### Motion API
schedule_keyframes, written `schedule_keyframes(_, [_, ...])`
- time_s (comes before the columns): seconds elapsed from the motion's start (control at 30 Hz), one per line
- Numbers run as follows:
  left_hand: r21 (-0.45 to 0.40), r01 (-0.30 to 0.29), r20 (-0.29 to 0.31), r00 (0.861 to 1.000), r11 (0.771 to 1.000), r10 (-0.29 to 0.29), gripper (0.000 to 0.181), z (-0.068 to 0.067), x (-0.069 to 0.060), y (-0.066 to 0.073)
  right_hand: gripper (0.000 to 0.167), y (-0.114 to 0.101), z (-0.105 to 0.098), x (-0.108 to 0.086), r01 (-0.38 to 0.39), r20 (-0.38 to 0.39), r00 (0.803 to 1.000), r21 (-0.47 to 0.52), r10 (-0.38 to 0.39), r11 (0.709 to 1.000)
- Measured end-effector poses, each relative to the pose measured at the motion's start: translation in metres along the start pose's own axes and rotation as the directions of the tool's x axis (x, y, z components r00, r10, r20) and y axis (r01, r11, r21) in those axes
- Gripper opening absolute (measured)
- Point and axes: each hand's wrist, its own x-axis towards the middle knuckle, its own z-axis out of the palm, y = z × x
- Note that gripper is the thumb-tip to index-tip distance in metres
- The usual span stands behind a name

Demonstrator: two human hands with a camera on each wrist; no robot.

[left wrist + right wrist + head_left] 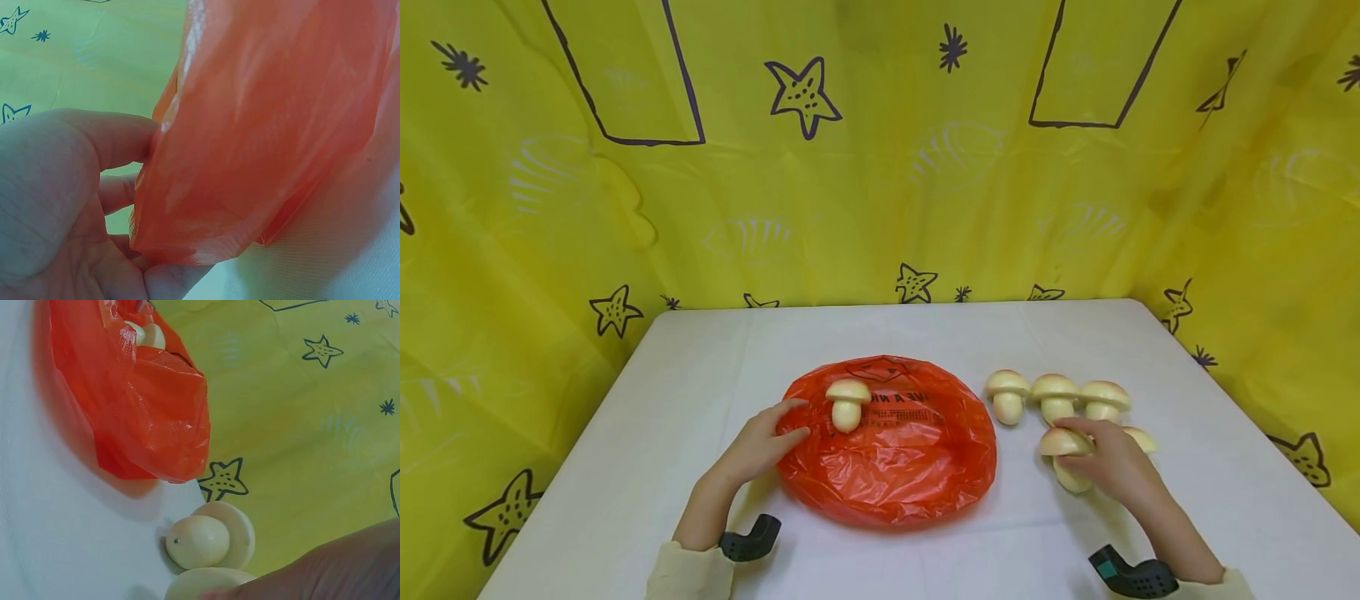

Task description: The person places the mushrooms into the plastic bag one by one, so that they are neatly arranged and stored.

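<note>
A red plastic bag (910,467) lies on the white table, with one toy mushroom (847,405) on it. My left hand (758,442) holds the bag's left edge; in the left wrist view the thumb and fingers (119,190) grip the red film (250,137). To the right of the bag, my right hand (1116,462) pinches a mushroom (1066,443) by its cap. Several more mushrooms (1007,396) stand around and behind that hand, one partly hidden by it. The right wrist view shows the bag (156,412) and a mushroom (200,540) beside the held one (203,584).
A yellow curtain (865,192) with drawn stars hangs behind and on both sides of the white table (700,367). The row of mushrooms stands close together to the right of the bag.
</note>
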Motion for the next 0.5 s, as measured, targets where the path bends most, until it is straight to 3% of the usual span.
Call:
schedule_keyframes(0.37, [0.026, -0.050, 0.002, 0.999, 0.998, 0.050, 0.039, -0.0022, 0.0000, -0.0010, 0.048, -0.0018, 0.0062, 0.0030, -0.012, 0.021, 1.000, 0.017, 0.012, 1.000])
schedule_keyframes(0.5, [0.025, -0.052, 0.006, 0.999, 0.998, 0.052, 0.039, -0.0027, 0.0000, -0.0007, 0.048, -0.0013, 0.0080, 0.0051, 0.016, 0.014, 1.000, 0.011, -0.017, 1.000])
